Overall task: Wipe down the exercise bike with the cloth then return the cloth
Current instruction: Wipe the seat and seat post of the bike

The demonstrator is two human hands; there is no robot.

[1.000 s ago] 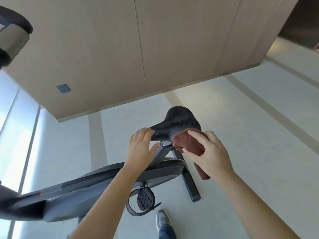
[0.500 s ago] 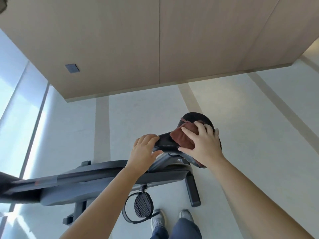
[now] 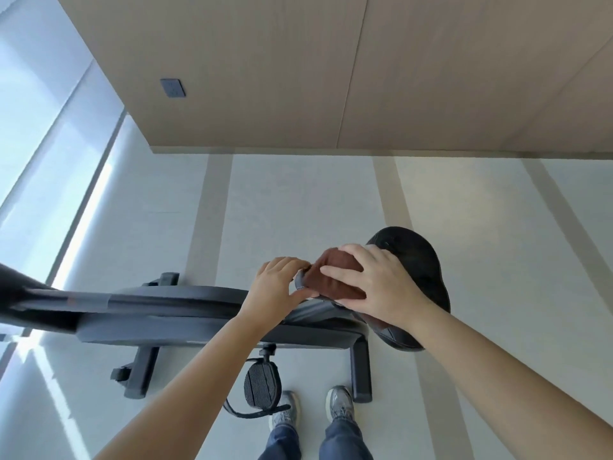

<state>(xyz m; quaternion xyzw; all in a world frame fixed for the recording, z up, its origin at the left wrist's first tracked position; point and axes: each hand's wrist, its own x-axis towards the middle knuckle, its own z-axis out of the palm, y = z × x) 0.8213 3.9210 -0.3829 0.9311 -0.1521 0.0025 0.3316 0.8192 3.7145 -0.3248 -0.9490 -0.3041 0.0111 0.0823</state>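
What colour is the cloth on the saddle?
Reddish brown, seen in the head view: the cloth lies on the saddle under the right hand.

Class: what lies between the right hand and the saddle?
The cloth, pressed under the right hand onto the saddle, seen in the head view.

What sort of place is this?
Likely an indoor workout corner, home or gym unclear: a dark grey exercise bike on a pale striped floor, by a light wood-panelled wall and bright tall window.
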